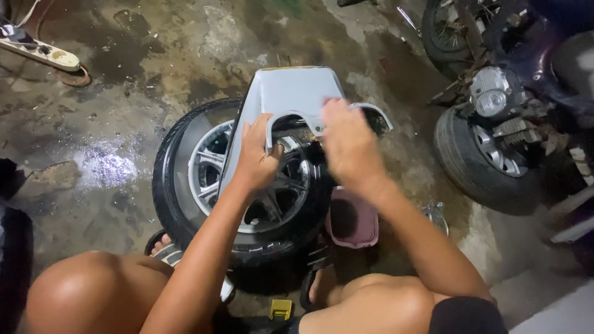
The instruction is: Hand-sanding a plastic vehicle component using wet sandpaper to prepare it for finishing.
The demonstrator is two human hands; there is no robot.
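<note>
— What can't you make out?
— The right hand [349, 145] is motion-blurred, so its grip is unclear. The grey panel [291, 99] hides part of the wheel [247, 185].
— And the edges?
— The motorcycle [526, 74] and sandal [37, 52] are cut off.

No labels, signs or screens in view; the nearest thing to a package is a small yellow box [280, 308] on the floor between the person's feet, squarish, with darker markings too small to make out. Nothing else of that kind shows.
</note>
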